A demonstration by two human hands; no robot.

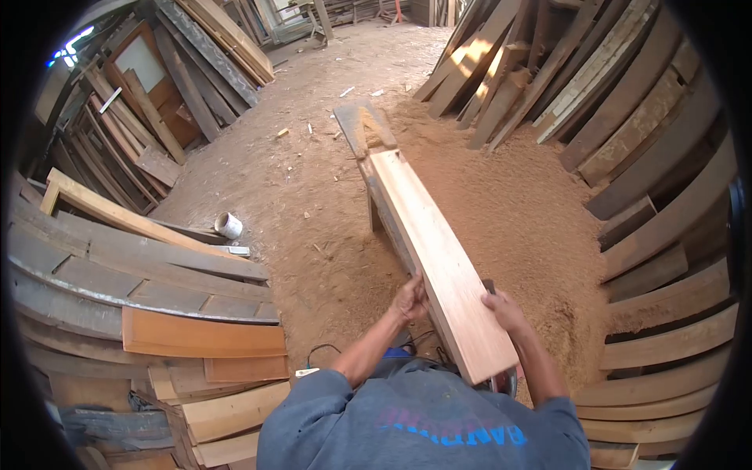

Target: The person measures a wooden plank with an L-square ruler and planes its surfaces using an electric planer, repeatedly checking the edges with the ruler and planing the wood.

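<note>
A long, thick, pale wooden plank (446, 258) lies lengthwise in front of me on a narrow wooden bench (350, 125), whose far end has a V-shaped notch. My left hand (411, 300) is closed on the plank's left edge. My right hand (507, 311) grips the opposite edge, its thumb on the top face and its other fingers hidden below. A dark piece (489, 287) pokes up just beyond my right hand; I cannot tell what it is. Close to my body, part of a metal and red object (507, 381) shows beside the plank's near end.
Boards lean in rows on the right (666, 149) and at the far left (188, 86). Stacked planks (204, 333) lie near my left side. A white bucket (228, 225) is tipped over on the dirt floor. Sawdust (509, 204) covers the ground right of the bench. A dark cable (323, 347) runs near my left arm.
</note>
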